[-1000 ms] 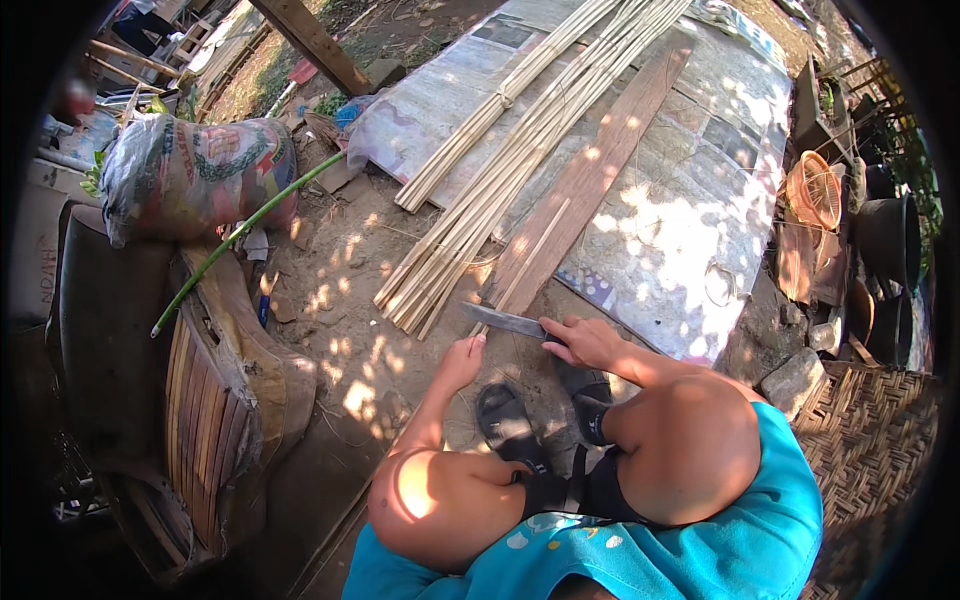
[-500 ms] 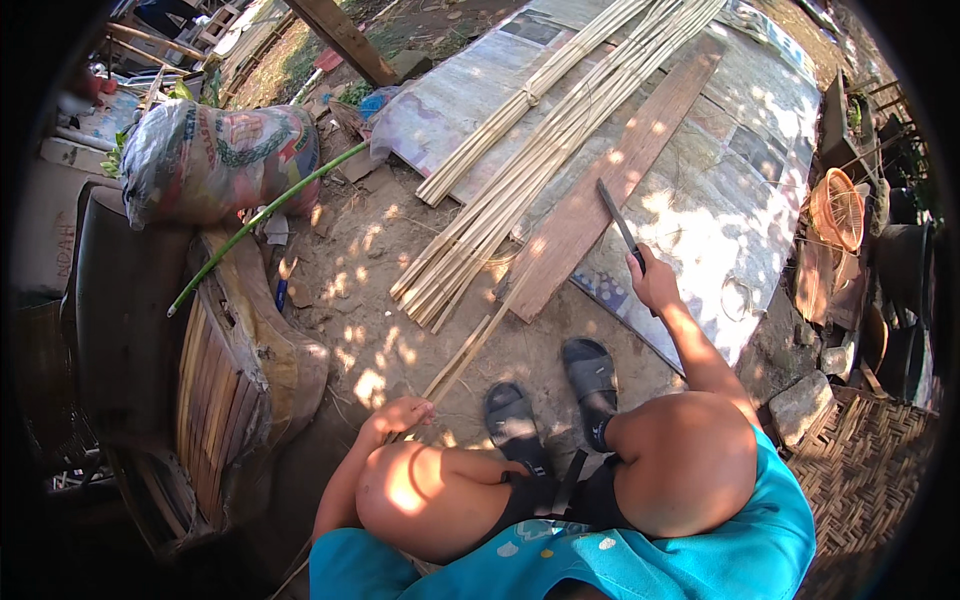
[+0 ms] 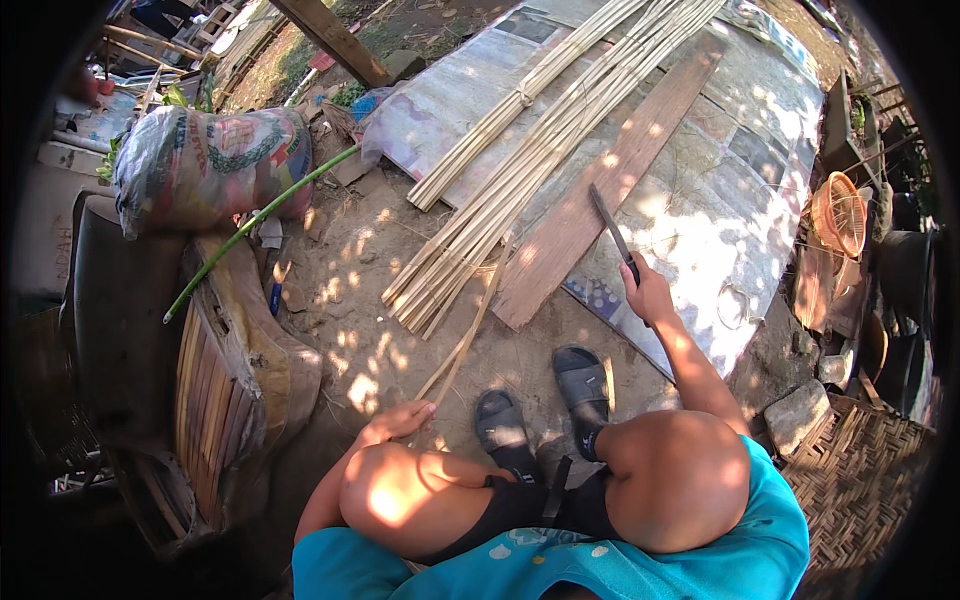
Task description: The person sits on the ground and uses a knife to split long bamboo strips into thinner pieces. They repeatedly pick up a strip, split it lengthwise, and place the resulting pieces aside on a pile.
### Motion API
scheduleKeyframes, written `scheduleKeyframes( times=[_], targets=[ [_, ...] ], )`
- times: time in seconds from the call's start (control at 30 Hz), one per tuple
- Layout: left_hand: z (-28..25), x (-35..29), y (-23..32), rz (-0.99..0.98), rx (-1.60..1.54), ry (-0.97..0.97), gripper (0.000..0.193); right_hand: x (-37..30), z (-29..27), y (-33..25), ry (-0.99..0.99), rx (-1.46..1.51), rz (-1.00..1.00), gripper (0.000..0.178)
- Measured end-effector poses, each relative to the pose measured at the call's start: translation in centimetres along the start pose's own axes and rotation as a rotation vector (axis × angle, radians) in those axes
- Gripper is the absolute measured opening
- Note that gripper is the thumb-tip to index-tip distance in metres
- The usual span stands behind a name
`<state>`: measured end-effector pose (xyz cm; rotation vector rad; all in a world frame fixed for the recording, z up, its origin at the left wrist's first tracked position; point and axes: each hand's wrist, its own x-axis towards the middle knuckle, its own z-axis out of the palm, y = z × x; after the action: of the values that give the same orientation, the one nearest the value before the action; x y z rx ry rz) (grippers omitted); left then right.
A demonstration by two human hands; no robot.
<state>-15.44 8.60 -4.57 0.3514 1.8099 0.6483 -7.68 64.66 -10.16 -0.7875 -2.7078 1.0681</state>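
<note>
My left hand point(image 3: 402, 418), beside my left knee, is closed on thin bamboo strips point(image 3: 463, 345). Two lengths run up from the fingers, spread slightly apart near the hand, toward the wooden plank. In my right hand point(image 3: 650, 295) is a knife point(image 3: 612, 225), gripped by its dark handle, its blade pointing up and left over the plank point(image 3: 565, 245). Left of the plank lies a long bundle of pale bamboo strips point(image 3: 500, 215), with a smaller tied bundle point(image 3: 490, 135) alongside. The knife and the held strips are apart.
A sheet-covered platform point(image 3: 740, 220) carries the plank and bundles. At left are a stuffed sack point(image 3: 215, 165), a green stalk point(image 3: 260, 217) and stacked wooden slats point(image 3: 210, 400). An orange basket point(image 3: 838, 215), a stone block point(image 3: 797, 412) and a woven mat point(image 3: 850, 480) lie at right.
The strips in my left hand have swung more upright and their two lengths show farther apart. My right hand still holds the knife, nearly in place. The whole view has shifted slightly.
</note>
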Motion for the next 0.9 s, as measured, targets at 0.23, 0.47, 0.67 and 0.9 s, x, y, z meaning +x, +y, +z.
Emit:
scheduleKeyframes(
  times=[0.23, 0.47, 0.67, 0.9],
  targets=[
    [-1.5, 3.1, 10.3, 0.194, 0.245, 0.371, 0.041, -0.6, 1.4, 0.3, 0.011, 0.076, 0.0, 0.044],
    [1.9, 0.9, 4.8, -0.205, 0.322, 0.532, 0.037, -1.4, 0.8, -0.1, -0.026, -0.033, 0.048, 0.043],
    [3.0, -6.1, -14.5, -0.577, 0.535, 0.339, 0.038, -2.2, 0.9, -1.2, -0.007, -0.032, 0.073, 0.044],
    [-10.7, -4.8, -11.7, -0.25, 0.898, 0.449, 0.034, -0.2, 1.1, -0.4, -0.045, 0.056, 0.097, 0.045]
  ],
)
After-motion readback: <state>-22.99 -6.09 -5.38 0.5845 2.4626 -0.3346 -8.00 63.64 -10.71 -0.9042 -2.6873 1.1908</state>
